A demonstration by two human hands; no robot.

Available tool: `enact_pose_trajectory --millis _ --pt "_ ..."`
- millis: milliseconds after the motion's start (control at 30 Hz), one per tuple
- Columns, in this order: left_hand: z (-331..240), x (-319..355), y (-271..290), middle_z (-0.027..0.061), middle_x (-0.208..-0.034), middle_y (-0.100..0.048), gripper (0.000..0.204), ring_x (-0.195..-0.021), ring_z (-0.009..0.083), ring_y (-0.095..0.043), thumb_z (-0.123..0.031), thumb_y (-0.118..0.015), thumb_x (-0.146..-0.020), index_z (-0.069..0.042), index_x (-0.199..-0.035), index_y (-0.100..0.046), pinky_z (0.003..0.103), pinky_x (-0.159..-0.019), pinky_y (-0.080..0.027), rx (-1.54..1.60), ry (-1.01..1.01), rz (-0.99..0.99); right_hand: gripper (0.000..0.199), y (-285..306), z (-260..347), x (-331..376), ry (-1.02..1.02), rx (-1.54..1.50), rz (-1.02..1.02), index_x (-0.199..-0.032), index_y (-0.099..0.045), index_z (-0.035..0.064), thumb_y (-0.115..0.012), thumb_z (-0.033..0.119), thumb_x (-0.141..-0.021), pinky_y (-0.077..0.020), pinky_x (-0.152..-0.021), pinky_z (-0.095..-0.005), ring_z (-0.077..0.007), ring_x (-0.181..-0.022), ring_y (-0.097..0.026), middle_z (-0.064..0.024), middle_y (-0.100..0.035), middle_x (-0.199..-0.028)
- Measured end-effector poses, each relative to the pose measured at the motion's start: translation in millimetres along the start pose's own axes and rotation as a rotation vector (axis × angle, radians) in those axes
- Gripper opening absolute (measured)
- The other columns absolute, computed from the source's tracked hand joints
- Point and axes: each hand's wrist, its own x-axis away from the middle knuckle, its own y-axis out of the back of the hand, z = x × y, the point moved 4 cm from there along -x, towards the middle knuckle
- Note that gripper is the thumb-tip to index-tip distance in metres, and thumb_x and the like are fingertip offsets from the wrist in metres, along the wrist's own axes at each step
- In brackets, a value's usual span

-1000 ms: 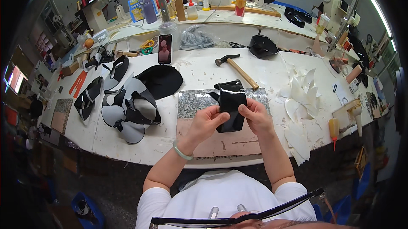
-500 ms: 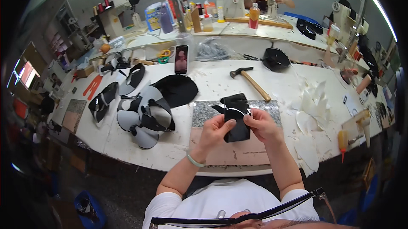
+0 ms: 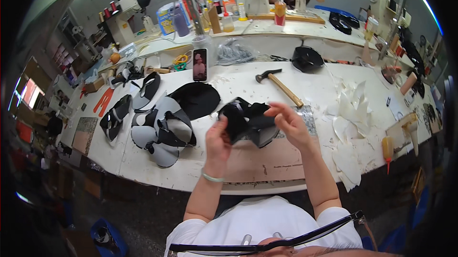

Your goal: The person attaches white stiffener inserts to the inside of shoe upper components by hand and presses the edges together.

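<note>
My left hand grips the left side of a black leather shoe upper, held above the work board, its thumb against the dark material. The upper is spread wider, and a grey lining shows at its lower right edge. Just off its right side is my right hand, fingers apart and slightly curled, apparently holding nothing. Under both hands lies a pinkish-brown board on a speckled stone slab. To the left sits a pile of black and grey shoe uppers, beside a large rounded black piece.
A wooden-handled hammer lies beyond the board. White scraps cover the right side. A phone stands upright at the back, near green-and-yellow-handled scissors. At the right edge rests a yellow glue bottle. Sewing machines stand behind.
The black upper has turned and opened out between my hands. My right hand has let go of it and its fingers have spread; my left hand has moved left, still holding on.
</note>
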Motion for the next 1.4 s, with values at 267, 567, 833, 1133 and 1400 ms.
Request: enact_pose_trajectory --millis 267,567,833,1133,1400 --pt "3 14 26 0.0068 -0.101 -0.067 0.024 -0.097 0.0193 -0.063 -0.025 -0.049 -0.095 -0.007 -0.107 -0.06 0.034 -0.083 -0.051 0.153 0.068 -0.178 0.033 -23 -5 53 0.409 0.556 -0.132 -0.093 -0.061 0.0042 -0.079 0.015 -0.067 -0.0446 -0.077 -0.036 -0.0256 -0.091 -0.056 -0.0102 -0.06 -0.09" --pt "12 18 5 0.0081 -0.115 -0.061 0.029 -0.106 0.0202 -0.058 -0.021 -0.05 -0.095 -0.005 -0.119 -0.053 0.036 -0.092 -0.046 0.11 -0.084 0.107 0.024 -37 -42 27 0.043 0.605 -0.207 -0.082 -0.06 0.0002 -0.069 0.022 -0.081 -0.0432 -0.057 -0.0312 -0.0176 -0.065 -0.057 -0.0084 -0.062 -0.078" --pt "13 11 8 0.0066 -0.103 -0.064 0.026 -0.09 0.0133 -0.062 -0.007 -0.06 -0.089 0.002 -0.113 -0.058 0.025 -0.08 -0.05 -0.501 0.026 -0.115 0.022 -28 -49 22 -0.305 -0.15 0.052 -0.106 -0.058 -0.0005 -0.061 0.013 -0.089 -0.0397 -0.053 -0.018 -0.0017 -0.066 -0.052 0.001 -0.062 -0.081" --pt "20 8 23 0.0034 -0.09 -0.065 0.02 -0.08 0.0082 -0.059 -0.004 -0.061 -0.088 0.004 -0.107 -0.061 0.021 -0.073 -0.048 -0.833 0.114 0.11 0.021 -20 -54 24 -0.398 -0.288 0.097 -0.105 -0.059 0.0017 -0.06 0.017 -0.09 -0.0371 -0.053 -0.0162 -0.0002 -0.064 -0.05 0.0023 -0.063 -0.081" --pt "11 6 -2 0.0073 -0.09 -0.065 0.011 -0.082 0.0118 -0.063 -0.004 -0.057 -0.086 0.001 -0.096 -0.059 0.024 -0.067 -0.05 -1.422 -0.674 0.088 0.012 -31 -43 28 -0.234 -0.152 0.32 -0.094 -0.059 0.0014 -0.063 0.01 -0.086 -0.0404 -0.066 -0.0205 -0.0063 -0.078 -0.052 0.0 -0.059 -0.089"
